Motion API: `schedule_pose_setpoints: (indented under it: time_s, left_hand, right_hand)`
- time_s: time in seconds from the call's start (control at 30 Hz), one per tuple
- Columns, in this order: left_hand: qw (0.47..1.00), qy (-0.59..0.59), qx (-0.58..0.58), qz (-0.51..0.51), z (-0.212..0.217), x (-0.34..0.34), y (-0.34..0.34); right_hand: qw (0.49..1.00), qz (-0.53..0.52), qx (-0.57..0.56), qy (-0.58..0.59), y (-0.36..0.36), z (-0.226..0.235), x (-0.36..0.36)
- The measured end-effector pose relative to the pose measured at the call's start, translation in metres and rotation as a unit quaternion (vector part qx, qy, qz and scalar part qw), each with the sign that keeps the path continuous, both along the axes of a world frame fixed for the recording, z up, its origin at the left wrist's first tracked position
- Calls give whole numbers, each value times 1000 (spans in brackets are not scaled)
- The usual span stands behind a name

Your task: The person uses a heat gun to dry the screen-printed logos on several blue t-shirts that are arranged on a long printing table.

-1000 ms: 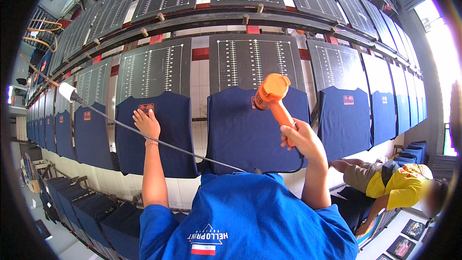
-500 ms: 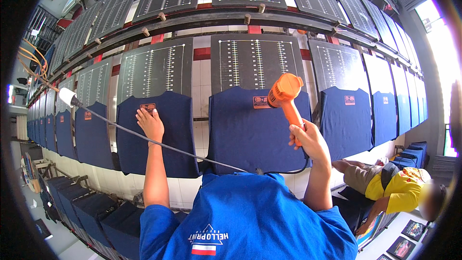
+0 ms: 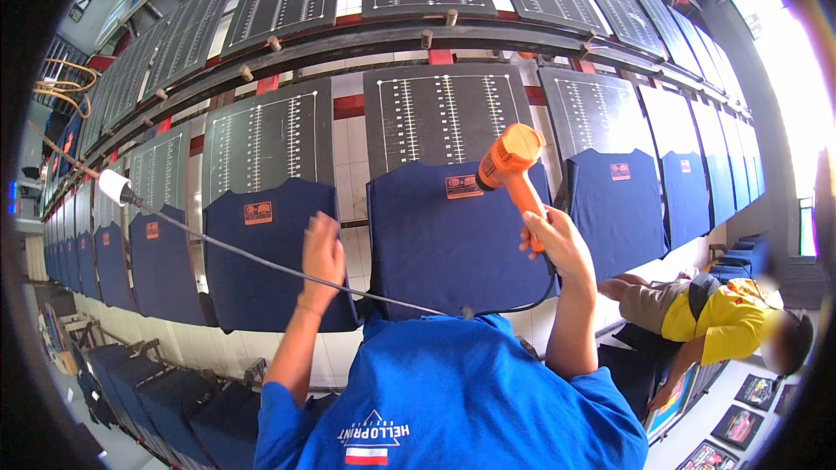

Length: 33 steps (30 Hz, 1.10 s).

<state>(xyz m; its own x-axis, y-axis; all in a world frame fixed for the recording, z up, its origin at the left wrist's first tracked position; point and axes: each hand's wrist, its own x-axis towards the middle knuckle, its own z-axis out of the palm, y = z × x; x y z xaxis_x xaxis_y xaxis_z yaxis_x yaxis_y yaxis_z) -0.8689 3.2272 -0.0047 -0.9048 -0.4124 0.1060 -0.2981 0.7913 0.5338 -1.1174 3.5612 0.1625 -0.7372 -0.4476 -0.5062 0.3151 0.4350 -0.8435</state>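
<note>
My right hand [image 3: 562,244] is wrapped round the handle of an orange heat gun [image 3: 515,165]. Its dark nozzle points left, over the small orange print [image 3: 464,187] on a navy shirt piece [image 3: 457,252] laid flat on a black board. My left hand [image 3: 324,252] holds nothing; its fingers stretch forward, slightly bent, above the right edge of the neighbouring navy shirt piece [image 3: 270,265]. That piece bears an orange print [image 3: 258,212] too. A grey cable [image 3: 235,244] runs past my left wrist from a white socket [image 3: 114,186].
Black boards with white ruled marks [image 3: 448,113] stand in long rows, with several navy pieces on the near row. A dark rail [image 3: 366,28] with pegs runs behind them. At the lower right, a person in a yellow shirt [image 3: 731,331] bends over a colourful screen frame [image 3: 679,405].
My left hand has come off the print on the left shirt piece and moved right, towards the gap between the boards. The heat gun stays over the middle piece, shifted slightly.
</note>
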Motion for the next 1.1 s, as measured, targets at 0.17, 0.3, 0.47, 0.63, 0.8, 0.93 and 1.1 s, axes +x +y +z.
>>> schedule_pose_setpoints:
  time_s: [0.17, 0.3, 0.47, 0.63, 0.8, 0.93, 1.1]
  left_hand:
    - [874, -40, 438, -207, 45, 23, 102]
    - [685, -153, 643, -308, 23, -1, 152]
    - [634, -247, 619, -391, 37, -52, 206]
    - [644, -203, 577, -460, 49, -104, 262]
    - [624, -187, 559, -513, 57, -160, 336]
    - [618, -224, 599, -458, 69, -188, 389]
    - [603, -227, 644, -413, 63, -222, 449]
  right_hand:
    - [999, 33, -6, 1, -28, 3, 6]
    - [998, 55, -21, -9, -45, -1, 12]
    - [994, 73, -68, -36, -36, 6, 7]
    - [996, 50, -69, -30, 37, 10, -31]
    - [997, -43, -46, 35, 165, 7, -102]
    - [991, -108, -21, 82, 249, 3, -158]
    - [996, -83, -13, 32, 308, 7, -213]
